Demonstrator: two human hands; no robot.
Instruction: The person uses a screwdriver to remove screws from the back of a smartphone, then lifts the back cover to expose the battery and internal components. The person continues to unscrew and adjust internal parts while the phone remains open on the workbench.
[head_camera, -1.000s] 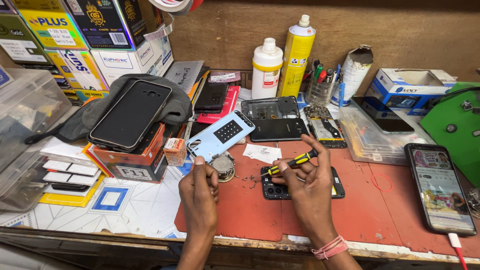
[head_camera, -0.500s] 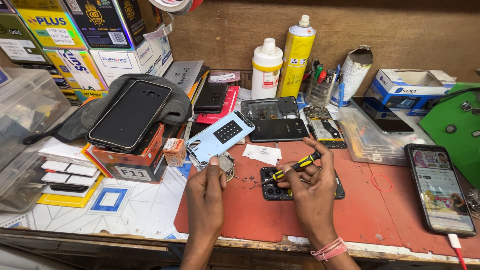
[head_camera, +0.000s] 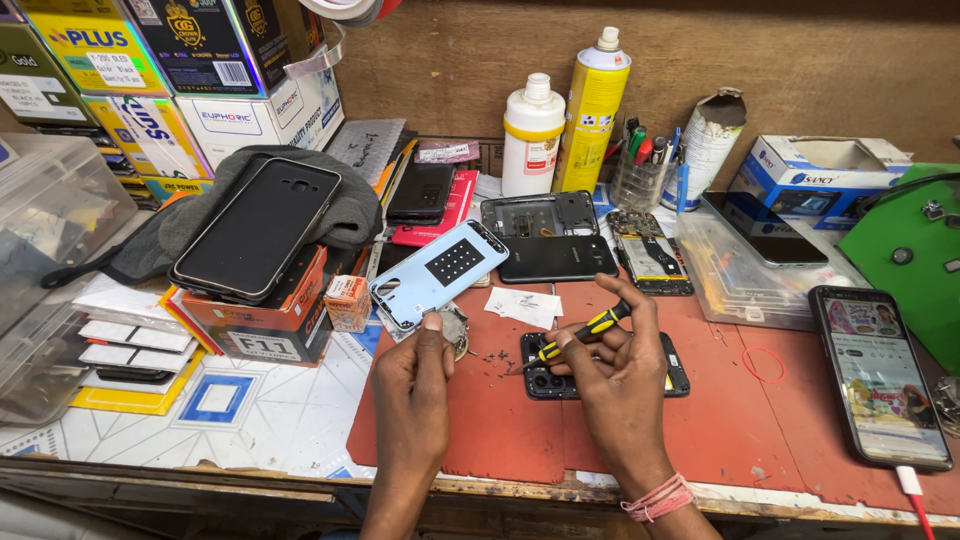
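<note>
My right hand (head_camera: 615, 375) grips a small screwdriver (head_camera: 582, 331) with a yellow and black handle, its tip down on an opened black phone (head_camera: 676, 375) lying on the red mat (head_camera: 500, 430). The hand rests over most of that phone. My left hand (head_camera: 415, 375) is closed beside a small round metal dish (head_camera: 457, 328), its thumb and fingertips at the dish's rim; whether they pinch something tiny is too small to tell. A light blue phone back cover (head_camera: 435, 273) lies just beyond the dish.
A lit phone (head_camera: 878, 373) on a red cable lies at the right. Behind the mat are a black phone (head_camera: 557, 258), phone frames, a white bottle (head_camera: 532, 135), a yellow spray can (head_camera: 592, 110) and a pen cup (head_camera: 640, 170). Boxes and a cased phone (head_camera: 258, 228) stand at the left.
My left hand has moved forward and right from the mat's near left to the round dish. My right hand stays on the opened phone with the screwdriver, shifted slightly.
</note>
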